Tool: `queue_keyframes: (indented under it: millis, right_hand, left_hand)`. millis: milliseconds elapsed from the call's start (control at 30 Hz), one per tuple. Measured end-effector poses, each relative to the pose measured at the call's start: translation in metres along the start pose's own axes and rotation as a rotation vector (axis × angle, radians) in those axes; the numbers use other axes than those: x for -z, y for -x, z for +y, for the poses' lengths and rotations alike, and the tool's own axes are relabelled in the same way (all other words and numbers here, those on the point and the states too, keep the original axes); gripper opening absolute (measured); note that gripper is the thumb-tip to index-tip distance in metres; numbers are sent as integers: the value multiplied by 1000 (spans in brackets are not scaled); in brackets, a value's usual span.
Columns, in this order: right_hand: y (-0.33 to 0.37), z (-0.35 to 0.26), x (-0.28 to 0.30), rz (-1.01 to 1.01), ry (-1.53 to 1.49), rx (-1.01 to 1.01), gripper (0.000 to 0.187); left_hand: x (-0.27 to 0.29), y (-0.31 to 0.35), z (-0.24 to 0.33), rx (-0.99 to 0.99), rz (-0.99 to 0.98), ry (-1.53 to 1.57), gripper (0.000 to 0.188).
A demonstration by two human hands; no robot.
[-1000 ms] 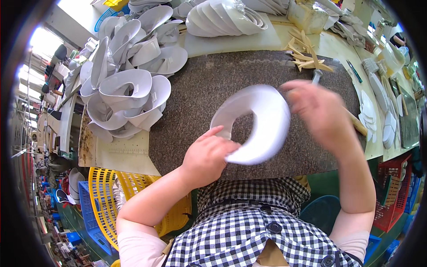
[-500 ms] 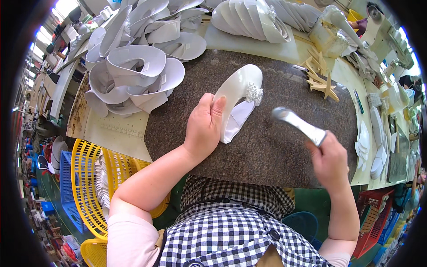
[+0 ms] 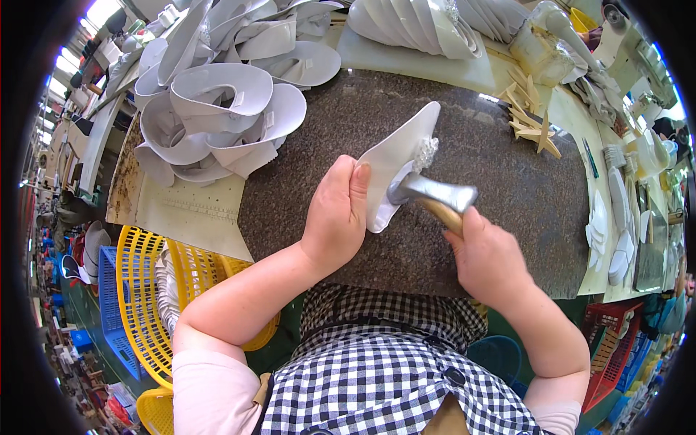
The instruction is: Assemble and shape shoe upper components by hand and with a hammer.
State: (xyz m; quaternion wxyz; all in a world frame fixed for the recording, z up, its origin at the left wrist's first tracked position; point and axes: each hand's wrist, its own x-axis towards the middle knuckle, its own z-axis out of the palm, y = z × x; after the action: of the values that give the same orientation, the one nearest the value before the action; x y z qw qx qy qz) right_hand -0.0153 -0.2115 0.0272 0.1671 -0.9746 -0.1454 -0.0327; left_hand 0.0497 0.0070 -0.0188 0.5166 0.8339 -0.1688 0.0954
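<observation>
A white shoe upper (image 3: 399, 148) with a sparkling rhinestone ornament (image 3: 426, 154) stands tilted over the dark stone slab (image 3: 326, 130). My left hand (image 3: 339, 206) is closed round its left side, thumb up along the edge. In my right hand (image 3: 489, 254) is a hammer (image 3: 438, 193) with a wooden handle and a shiny metal head. The hammer's rounded face meets the inner opening of the upper, just below the ornament; whether it presses on the material I cannot tell.
White uppers (image 3: 221, 94) are heaped at the back left, and a nested row of them (image 3: 413, 29) lies behind the slab. Small cream star-like pieces (image 3: 535, 123) sit back right. Yellow baskets (image 3: 145, 290) stand below left, a red crate (image 3: 605, 348) below right.
My right hand has brought the hammer left and onto the upper. The upper has turned more edge-on in my left hand, which keeps its hold.
</observation>
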Motion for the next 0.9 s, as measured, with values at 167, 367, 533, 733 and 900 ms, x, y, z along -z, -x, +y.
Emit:
queue_keyframes:
  millis: [167,367,533,733,900]
  right_hand:
    - [-8,-12,16,-88,-23,-15,19]
    - [-8,-19,4,-145,6,59,20]
    - [-5,-15,16,-22,-39,49,19]
    - [5,-27,-7,-70,-82,47,18]
    - [-4,-28,8,-2,-94,117,18]
  left_hand:
    - [6,13,-11,-24,13,-52,32]
    - [29,-22,29,-123,8,-87,28]
    - [17,-27,15,-300,73,-214,23]
    - [23,14,3,-358,324,-238,14]
    - [23,26,2,-224,359,-178,20]
